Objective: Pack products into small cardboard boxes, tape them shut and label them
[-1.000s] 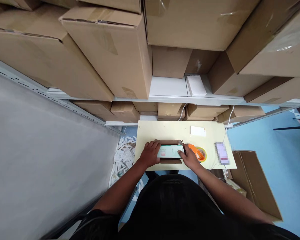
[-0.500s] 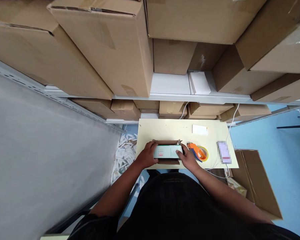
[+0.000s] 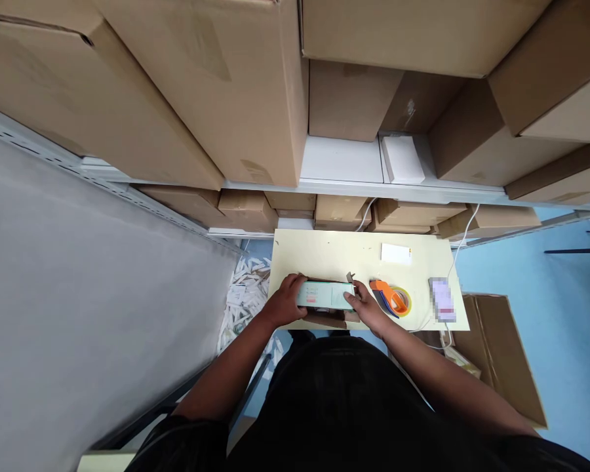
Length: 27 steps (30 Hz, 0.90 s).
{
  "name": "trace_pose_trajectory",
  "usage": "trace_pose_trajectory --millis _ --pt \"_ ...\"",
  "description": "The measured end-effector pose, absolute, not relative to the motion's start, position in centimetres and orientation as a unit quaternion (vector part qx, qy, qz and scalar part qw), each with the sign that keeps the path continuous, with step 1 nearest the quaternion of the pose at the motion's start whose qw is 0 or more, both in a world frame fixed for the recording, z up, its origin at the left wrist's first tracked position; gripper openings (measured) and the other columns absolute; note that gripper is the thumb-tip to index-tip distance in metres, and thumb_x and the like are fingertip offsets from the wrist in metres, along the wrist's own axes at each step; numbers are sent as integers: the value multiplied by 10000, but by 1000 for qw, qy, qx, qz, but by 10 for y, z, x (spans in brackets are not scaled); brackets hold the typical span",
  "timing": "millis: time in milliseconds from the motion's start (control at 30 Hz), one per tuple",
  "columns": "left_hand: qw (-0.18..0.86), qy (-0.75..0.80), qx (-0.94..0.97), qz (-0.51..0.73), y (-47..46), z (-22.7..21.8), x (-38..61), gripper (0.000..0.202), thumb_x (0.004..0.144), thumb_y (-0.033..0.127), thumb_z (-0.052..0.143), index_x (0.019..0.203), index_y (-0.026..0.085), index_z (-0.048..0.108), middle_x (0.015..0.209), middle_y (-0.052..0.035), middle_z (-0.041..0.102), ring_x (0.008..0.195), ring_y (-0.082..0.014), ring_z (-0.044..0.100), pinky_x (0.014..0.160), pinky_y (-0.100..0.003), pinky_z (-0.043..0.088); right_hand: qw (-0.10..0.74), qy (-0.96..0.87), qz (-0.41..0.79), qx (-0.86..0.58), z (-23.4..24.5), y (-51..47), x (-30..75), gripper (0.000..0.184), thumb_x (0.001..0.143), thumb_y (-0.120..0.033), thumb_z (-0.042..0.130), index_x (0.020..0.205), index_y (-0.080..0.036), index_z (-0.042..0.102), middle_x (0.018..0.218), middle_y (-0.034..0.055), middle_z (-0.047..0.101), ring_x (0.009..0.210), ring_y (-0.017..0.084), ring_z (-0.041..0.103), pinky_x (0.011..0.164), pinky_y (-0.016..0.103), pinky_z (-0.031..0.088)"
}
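A pale green flat box (image 3: 325, 295) lies over a small open cardboard carton (image 3: 330, 319) on the cream table (image 3: 334, 255). My left hand (image 3: 287, 303) is closed round the green box's left end. My right hand (image 3: 367, 308) grips its right end, fingers curled over the edge. Most of the carton is hidden under the green box and my hands; only its near flap and a corner flap show.
An orange tape dispenser (image 3: 391, 298) with a yellow roll sits just right of my right hand. A white card (image 3: 396, 253) and a phone (image 3: 441, 299) on a white cable lie further right. Stacked cardboard boxes (image 3: 216, 98) fill the shelves ahead. Paper scraps (image 3: 243, 298) litter the floor left; an open carton (image 3: 501, 354) stands right.
Both hands have shifted the green box slightly toward the table's far side, so it now covers more of the carton. The camera tilted a little.
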<state>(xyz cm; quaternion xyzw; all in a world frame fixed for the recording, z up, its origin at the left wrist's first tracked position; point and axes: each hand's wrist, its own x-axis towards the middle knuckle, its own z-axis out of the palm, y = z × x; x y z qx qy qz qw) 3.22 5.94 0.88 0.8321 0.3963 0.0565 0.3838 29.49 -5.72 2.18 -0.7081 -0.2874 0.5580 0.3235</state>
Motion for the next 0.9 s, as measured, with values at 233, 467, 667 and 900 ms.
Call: trace_pose_trajectory --millis 233,467,667,900 --pt "374 392 839 48 60 9 28 912 612 167 738 1467 213 424 1466 -124 392 1385 -318 439 1182 -440 415 304 -328 549 -706 33 -60 289 761 922 -661 556 1552 -275 376 1550 107 491 1463 283 421 1221 504 306" --pt "346 362 865 47 58 2 19 895 621 192 762 1455 221 437 1430 -126 425 1357 -321 456 1151 -453 444 288 -465 498 -673 24 -69 293 745 985 -619 488 1621 -304 259 1619 75 415 1527 239 326 1255 470 248" --pt "326 336 882 51 52 -6 14 851 660 194 763 1456 209 463 1456 -149 434 1380 -337 447 1160 -464 435 274 -561 438 -646 9 -80 297 746 1001 -538 495 1640 -290 201 1632 80 390 1516 244 350 1240 470 299" --pt "337 342 876 42 49 -1 12 889 706 345 823 1502 221 447 1550 -146 406 1429 -346 413 1187 -467 405 300 -569 429 -634 10 -75 301 717 984 -501 557 1613 -289 284 1624 87 404 1504 259 370 1226 474 329"
